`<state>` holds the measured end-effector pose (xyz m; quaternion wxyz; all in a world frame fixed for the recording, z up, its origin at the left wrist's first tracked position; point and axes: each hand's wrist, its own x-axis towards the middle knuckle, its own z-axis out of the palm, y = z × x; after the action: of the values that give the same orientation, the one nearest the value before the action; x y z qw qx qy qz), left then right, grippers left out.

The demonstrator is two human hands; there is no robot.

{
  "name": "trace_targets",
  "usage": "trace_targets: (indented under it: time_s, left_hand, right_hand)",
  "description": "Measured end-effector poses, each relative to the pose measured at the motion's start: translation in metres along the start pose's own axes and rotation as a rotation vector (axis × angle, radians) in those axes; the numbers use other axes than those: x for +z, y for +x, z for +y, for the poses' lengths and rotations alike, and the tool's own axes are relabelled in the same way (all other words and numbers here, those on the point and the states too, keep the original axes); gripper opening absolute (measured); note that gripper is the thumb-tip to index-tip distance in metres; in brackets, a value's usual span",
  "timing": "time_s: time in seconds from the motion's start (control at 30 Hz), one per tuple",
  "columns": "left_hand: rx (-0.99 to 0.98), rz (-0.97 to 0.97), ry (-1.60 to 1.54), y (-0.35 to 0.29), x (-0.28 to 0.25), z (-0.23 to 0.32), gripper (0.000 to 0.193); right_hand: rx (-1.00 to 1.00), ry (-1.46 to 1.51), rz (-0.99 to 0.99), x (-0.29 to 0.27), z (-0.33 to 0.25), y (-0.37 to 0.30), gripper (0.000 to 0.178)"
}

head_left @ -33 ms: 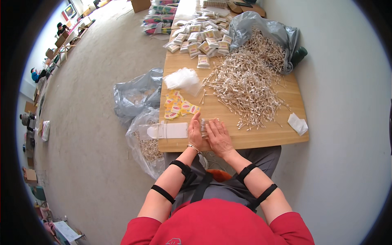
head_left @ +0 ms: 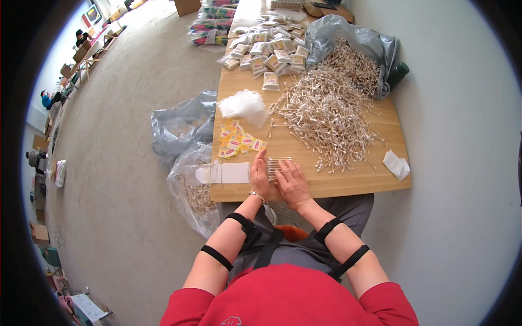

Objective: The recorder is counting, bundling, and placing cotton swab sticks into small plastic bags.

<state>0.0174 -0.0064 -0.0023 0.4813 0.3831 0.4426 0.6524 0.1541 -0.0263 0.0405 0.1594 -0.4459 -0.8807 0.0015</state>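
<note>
A row of cotton swabs (head_left: pixel 278 163) lies side by side near the table's front edge, between my two hands. My left hand (head_left: pixel 260 175) stands on edge along the row's left end, fingers stretched out. Flat over the row's right part rests my right hand (head_left: pixel 292 182), its fingers extended and partly covering the swabs. Left of my left hand is a flat white piece with a clear sleeve (head_left: pixel 217 174). Yellow printed cards (head_left: pixel 235 142) lie just beyond it. A large loose heap of cotton swabs (head_left: pixel 331 114) spreads to the right and farther back.
Thin clear bags (head_left: pixel 243 106) are stacked behind the cards. Filled small packs (head_left: pixel 272 51) pile up at the far end, beside a grey plastic bag (head_left: pixel 348 30) spilling swabs. A white tissue (head_left: pixel 396 165) lies at the right edge. Open bags (head_left: pixel 187 130) stand left of the table.
My right hand's fingers have slid slightly to the right, baring a little more of the swab row. My left hand stays in place.
</note>
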Motion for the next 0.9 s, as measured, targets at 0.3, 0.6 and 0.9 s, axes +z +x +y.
trace_targets:
  time_s: [0.3,0.6,0.9]
  left_hand:
    - [0.016,-0.001,-0.013,0.003,-0.004,-0.009,0.050]
    - [0.003,0.015,-0.002,0.001,-0.001,-0.001,0.048]
    - [0.027,0.043,0.113,-0.002,0.008,0.007,0.047]
  right_hand:
    - [-0.075,0.158,0.220,-0.001,0.006,0.007,0.009]
    - [0.228,0.106,0.147,-0.016,0.045,0.039,0.017]
    - [0.266,0.200,0.088,0.009,0.016,0.029,0.029]
